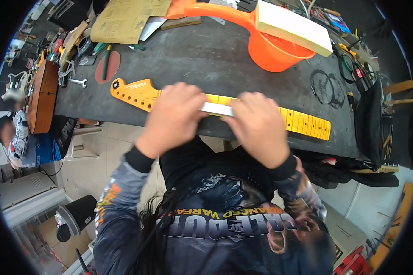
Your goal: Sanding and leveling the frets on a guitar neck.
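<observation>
A yellow maple guitar neck point(306, 123) lies on the dark workbench near its front edge, its headstock point(134, 94) to the left. The headstock has a row of peg holes and no tuners fitted in them. Along the fretboard's middle rests a straight silver-white bar point(217, 109). My left hand point(175, 114) grips the bar's left end, fingers curled over it. On the other end my right hand point(260, 126) is closed in the same way. Both hands hide the bar's ends and parts of the neck, and they look slightly blurred.
A orange dipper point(275, 55) stands at the back right with a pale block point(294, 26) across it. Coiled strings point(327, 89) lie at right. At left are a wrench point(78, 82), a reddish disc point(112, 68), brown sandpaper point(124, 20) and a wooden guitar body point(43, 96).
</observation>
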### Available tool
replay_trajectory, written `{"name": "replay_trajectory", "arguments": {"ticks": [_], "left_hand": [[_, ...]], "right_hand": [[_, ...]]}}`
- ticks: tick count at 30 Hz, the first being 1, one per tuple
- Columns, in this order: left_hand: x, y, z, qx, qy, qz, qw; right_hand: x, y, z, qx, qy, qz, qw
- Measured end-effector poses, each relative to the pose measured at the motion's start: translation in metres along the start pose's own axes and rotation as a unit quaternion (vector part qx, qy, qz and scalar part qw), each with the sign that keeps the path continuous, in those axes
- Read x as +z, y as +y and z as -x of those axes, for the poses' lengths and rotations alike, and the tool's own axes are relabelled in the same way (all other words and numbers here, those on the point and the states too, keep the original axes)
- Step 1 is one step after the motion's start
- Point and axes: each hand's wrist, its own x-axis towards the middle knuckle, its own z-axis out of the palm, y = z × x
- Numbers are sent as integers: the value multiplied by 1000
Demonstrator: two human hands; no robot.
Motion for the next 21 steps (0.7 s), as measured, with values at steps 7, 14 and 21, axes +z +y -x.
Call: {"name": "replay_trajectory", "arguments": {"ticks": [7, 14, 21], "left_hand": [[97, 118, -80, 64, 46, 41, 996], [60, 94, -66, 74, 8, 32, 997], [-2, 38, -14, 4, -37, -19, 999]], "right_hand": [[-94, 94, 90, 61, -14, 58, 996], [-98, 70, 73, 56, -68, 26, 996], [-230, 78, -44, -32, 299, 5, 954]]}}
